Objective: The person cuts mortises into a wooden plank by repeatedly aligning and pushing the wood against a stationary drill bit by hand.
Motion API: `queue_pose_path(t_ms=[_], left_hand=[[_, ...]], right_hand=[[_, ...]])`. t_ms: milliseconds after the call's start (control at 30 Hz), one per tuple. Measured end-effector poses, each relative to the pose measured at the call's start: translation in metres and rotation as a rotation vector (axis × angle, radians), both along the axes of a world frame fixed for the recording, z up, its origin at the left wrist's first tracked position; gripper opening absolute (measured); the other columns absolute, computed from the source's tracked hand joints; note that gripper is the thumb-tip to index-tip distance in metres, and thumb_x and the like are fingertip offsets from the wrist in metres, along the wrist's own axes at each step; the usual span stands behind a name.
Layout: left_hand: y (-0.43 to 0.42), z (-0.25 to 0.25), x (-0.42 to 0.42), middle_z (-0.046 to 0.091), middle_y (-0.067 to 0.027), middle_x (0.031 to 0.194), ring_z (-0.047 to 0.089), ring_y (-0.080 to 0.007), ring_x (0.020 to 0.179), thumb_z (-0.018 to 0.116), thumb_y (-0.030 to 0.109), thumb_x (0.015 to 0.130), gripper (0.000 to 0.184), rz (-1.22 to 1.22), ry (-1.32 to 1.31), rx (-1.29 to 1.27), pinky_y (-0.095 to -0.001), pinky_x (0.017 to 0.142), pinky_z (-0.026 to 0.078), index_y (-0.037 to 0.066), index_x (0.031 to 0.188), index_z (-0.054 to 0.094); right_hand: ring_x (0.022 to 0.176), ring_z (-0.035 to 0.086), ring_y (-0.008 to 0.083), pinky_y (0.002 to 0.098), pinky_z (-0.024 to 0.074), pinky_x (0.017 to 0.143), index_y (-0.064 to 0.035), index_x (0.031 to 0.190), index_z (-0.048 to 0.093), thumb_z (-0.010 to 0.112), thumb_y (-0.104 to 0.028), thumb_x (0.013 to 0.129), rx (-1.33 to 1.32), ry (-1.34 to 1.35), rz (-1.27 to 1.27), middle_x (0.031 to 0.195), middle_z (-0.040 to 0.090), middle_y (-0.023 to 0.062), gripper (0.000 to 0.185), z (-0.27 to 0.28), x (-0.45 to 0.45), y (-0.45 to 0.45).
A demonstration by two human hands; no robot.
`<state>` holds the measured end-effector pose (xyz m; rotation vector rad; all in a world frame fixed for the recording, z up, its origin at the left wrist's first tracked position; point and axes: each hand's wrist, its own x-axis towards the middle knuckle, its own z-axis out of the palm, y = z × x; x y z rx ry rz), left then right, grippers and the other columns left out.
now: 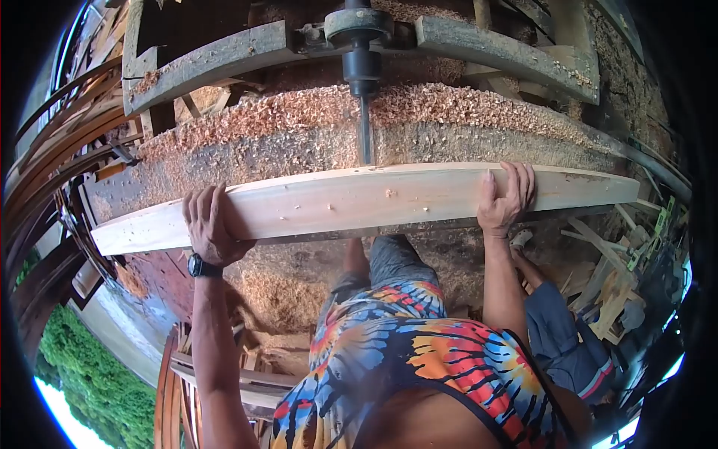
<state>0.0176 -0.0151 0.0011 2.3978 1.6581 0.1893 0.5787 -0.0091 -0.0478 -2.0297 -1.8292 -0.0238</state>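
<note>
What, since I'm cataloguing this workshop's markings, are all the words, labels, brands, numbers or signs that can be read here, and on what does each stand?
None can be read.
Wristwatch: its face is too small to read.
Green strip at the far right: too small and blurred to tell whether it bears marks.
Pale board, black chuck: no lettering visible.
Colorful shirt: a pattern, no readable words.

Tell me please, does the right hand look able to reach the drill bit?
Probably yes: the right hand would leave the board, but only wood shavings seem to lie between it and the drill bit. Whether the bit spins is unclear.
</note>
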Motion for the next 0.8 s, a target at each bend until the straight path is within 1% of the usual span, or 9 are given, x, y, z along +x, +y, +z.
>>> queue_pose_path(t_ms=[33,233,633,800], left_hand=[[0.0023,0.0021,0.0013,0.062,-0.0221,0.141,0.06,-0.0433,0.132,0.099,0.038,0.051,0.121,0.007,0.009,-0.021,-0.0669,0.12,0.036,0.003,0.156,0.051],[0.0089,0.0007,0.0022,0.063,-0.0223,0.142,0.06,-0.0433,0.133,0.099,0.037,0.051,0.121,0.01,0.0,-0.029,-0.0672,0.121,0.035,0.003,0.157,0.051],[0.0104,-0.0022,-0.0002,0.062,-0.0229,0.145,0.059,-0.0424,0.136,0.098,0.041,0.052,0.125,0.017,0.02,-0.047,-0.0677,0.122,0.034,0.003,0.16,0.049],[0.0109,-0.0034,-0.0006,0.062,-0.0226,0.146,0.059,-0.042,0.137,0.098,0.042,0.054,0.124,0.019,0.026,-0.042,-0.0671,0.123,0.033,0.004,0.161,0.048]], right_hand=[[0.136,0.057,0.0457,0.0572,0.04,0.12,-0.0027,0.122,0.074,0.076,-0.026,0.096,-0.001,-0.02,0.004,0.13,0.07,0.0177,0.035,0.0026,-0.0009,0.0013],[0.135,0.057,0.0456,0.0576,0.0404,0.12,-0.0018,0.123,0.073,0.074,-0.025,0.097,-0.019,-0.029,0.013,0.13,0.069,0.018,0.035,0.0064,-0.0009,0.0083],[0.134,0.057,0.0467,0.0585,0.0399,0.12,-0.0016,0.122,0.072,0.074,-0.025,0.098,-0.041,-0.055,0.007,0.13,0.069,0.0178,0.034,0.0069,-0.0004,0.0098],[0.133,0.057,0.0466,0.0586,0.0399,0.12,-0.0013,0.123,0.072,0.073,-0.025,0.099,-0.044,-0.052,0.02,0.13,0.069,0.0179,0.034,0.008,0.0001,0.0106]])
